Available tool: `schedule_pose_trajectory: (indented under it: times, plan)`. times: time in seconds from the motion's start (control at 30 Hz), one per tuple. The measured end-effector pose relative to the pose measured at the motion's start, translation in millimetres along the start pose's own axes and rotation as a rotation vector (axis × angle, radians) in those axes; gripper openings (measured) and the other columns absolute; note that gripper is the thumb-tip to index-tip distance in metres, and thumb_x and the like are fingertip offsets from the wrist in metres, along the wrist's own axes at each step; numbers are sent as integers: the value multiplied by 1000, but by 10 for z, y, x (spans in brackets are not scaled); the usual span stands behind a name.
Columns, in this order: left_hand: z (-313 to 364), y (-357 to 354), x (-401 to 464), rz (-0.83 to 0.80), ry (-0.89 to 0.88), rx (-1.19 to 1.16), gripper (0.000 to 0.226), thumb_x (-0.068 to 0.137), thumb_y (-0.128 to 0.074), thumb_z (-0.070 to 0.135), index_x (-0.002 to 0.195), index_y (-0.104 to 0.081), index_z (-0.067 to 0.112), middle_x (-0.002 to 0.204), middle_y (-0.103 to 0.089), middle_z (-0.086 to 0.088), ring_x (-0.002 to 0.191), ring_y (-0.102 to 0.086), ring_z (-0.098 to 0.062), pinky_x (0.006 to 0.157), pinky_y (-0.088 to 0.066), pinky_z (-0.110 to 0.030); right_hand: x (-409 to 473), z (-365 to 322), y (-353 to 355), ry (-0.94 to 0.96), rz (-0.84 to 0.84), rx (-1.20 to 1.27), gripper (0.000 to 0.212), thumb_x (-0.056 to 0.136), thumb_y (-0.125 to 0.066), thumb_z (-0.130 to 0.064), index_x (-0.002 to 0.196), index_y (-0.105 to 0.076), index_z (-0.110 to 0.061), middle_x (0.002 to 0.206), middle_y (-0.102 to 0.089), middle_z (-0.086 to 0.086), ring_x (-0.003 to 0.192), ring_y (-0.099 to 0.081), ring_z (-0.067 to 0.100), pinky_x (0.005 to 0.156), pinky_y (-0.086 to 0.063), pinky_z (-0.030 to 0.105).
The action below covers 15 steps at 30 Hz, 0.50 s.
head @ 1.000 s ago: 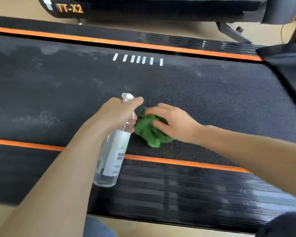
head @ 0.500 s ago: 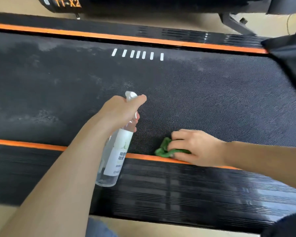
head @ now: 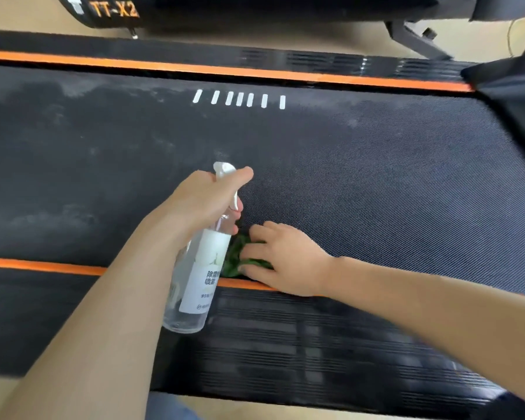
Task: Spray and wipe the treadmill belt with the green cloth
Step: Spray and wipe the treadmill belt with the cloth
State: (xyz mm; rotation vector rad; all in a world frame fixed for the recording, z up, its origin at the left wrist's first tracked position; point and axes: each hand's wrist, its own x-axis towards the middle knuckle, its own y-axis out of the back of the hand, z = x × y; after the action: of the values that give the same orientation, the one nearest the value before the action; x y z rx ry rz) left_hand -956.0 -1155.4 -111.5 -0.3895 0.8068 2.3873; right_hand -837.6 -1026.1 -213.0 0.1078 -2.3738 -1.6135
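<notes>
Setting: an exercise area, either a gym or a home workout room; the view does not settle which. Evidence follows. A treadmill fills most of the view. Its black textured belt runs side to side, printed with a row of short white marks. Orange stripes border the belt on both long edges, and ribbed black side rails lie outside them. A black housing behind the machine carries the orange lettering "TT-X2". Beige hard floor shows beyond the far rail, with a black metal frame foot standing on it.
</notes>
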Motion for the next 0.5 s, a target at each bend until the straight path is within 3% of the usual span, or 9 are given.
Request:
schedule_pose_trajectory:
  times: [0.13, 0.33, 0.5]
  plan:
    - [101, -237, 45, -67, -47, 40, 49, 86, -68, 57, 72, -71, 9, 77, -78, -5, 58, -76, -20, 89, -64, -43, -560, 293, 284, -15, -49, -75, 32, 103, -46, -43, 97, -68, -21, 90, -50, -2, 77, -47, 18, 74, -48, 36]
    - [299, -424, 157, 27, -93, 191, 52, 76, -72, 59, 86, -76, 7, 68, -79, -5, 73, -80, -24, 85, -65, -45, -799, 387, 322, -135, 56, -107, 31, 101, -46, -45, 99, -68, -22, 92, -50, -3, 79, -48, 19, 73, -48, 36]
    - [303, -361, 150, 13, -73, 96, 58, 72, -75, 55, 95, -76, 1, 75, -80, -4, 75, -80, -23, 86, -65, -46, -783, 386, 302, -147, 71, -100, 30, 101, -46, -47, 99, -67, -24, 92, -48, -4, 79, -47, 18, 72, -49, 37]
